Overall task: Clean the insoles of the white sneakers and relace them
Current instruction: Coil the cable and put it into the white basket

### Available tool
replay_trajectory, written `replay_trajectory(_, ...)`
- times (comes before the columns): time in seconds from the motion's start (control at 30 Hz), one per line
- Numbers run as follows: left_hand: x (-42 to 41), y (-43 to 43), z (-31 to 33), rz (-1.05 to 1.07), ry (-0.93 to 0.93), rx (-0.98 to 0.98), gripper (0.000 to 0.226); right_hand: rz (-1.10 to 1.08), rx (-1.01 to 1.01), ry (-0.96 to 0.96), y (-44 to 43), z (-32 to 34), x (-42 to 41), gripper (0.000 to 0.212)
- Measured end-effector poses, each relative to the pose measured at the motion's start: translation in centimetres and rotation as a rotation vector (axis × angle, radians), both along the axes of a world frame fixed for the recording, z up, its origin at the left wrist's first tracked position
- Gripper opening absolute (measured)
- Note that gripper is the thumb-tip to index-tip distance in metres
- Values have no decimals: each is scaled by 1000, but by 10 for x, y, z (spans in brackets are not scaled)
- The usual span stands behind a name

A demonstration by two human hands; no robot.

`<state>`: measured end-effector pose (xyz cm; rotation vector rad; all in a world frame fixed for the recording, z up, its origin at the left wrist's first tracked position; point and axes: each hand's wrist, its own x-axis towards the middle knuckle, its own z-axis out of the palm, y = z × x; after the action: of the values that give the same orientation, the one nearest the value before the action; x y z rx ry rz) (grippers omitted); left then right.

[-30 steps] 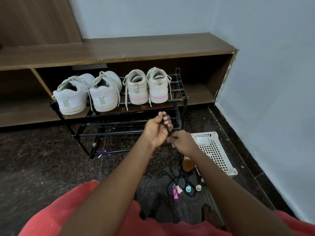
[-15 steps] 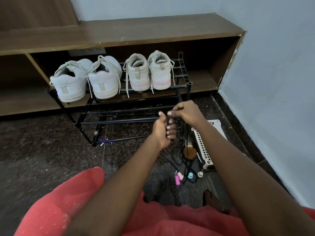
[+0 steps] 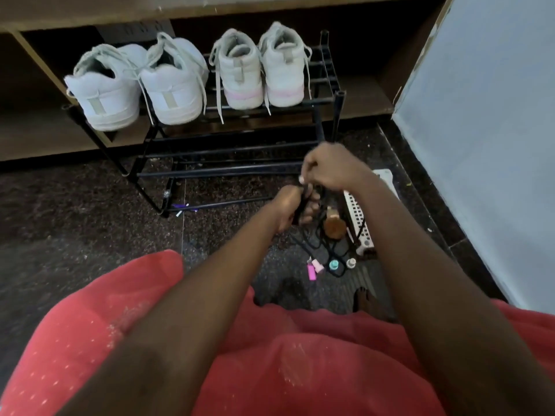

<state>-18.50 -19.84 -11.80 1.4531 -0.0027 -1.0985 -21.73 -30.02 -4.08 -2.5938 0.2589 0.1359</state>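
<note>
Two pairs of white sneakers stand heel-out on the top of a black metal shoe rack [image 3: 339, 115]. The larger pair [image 3: 138, 85] is at the left. The smaller pair [image 3: 261, 70], with a pink stripe on the soles, is at the right; its laces hang loose. In front of the rack my left hand [image 3: 289, 208] grips a bundle of black cord [image 3: 312, 244] that trails to the floor. My right hand [image 3: 330, 168] is just above it and pinches the same cord at its top.
A white perforated plastic basket [image 3: 359, 217] stands on the dark floor at the right, beside a brown wooden brush [image 3: 335, 225]. Small pink, teal and white items [image 3: 327, 265] lie near the cord's end. A wooden shelf unit [image 3: 45, 130] runs behind the rack. A pale wall [image 3: 486, 145] closes the right side.
My view has tilted down and moved closer to the rack. Both hands stay on the black cord; my right hand has lifted slightly above my left.
</note>
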Motion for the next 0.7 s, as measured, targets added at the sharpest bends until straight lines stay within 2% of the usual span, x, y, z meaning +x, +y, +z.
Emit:
replay_trajectory(0.1,7,2,7,-13,234,-214,45,-39,137,-199,-11,-10,11,6)
replay_trajectory(0.17,12,2,10,39,334,-377,51,-214,464,-286,-10,-32,7,11)
replay_trajectory(0.2,14,1,12,74,353,-442,50,-328,686,-279,-6,-47,3,18)
replay_trajectory(0.23,15,-1,14,130,349,-484,46,-422,813,-236,-1,-62,-2,21)
replay_trajectory(0.27,17,-3,14,203,327,-506,40,-471,822,-174,5,-75,-9,20)
replay_trajectory(0.3,20,-5,15,285,290,-506,35,-457,743,-89,9,-82,-16,18)
replay_trajectory(0.37,23,-5,12,400,191,-437,29,-274,561,119,15,-83,-26,18)
replay_trajectory(0.47,15,1,3,274,18,-226,32,-43,312,263,13,-58,-24,16)
replay_trajectory(0.53,6,2,2,73,-60,-104,51,-25,200,226,7,-34,-15,11)
replay_trajectory(0.6,3,2,1,-91,-73,-51,70,-39,175,130,-3,-14,-4,9)
replay_trajectory(0.7,7,4,3,-146,117,-198,76,-105,339,-83,-18,-6,10,2)
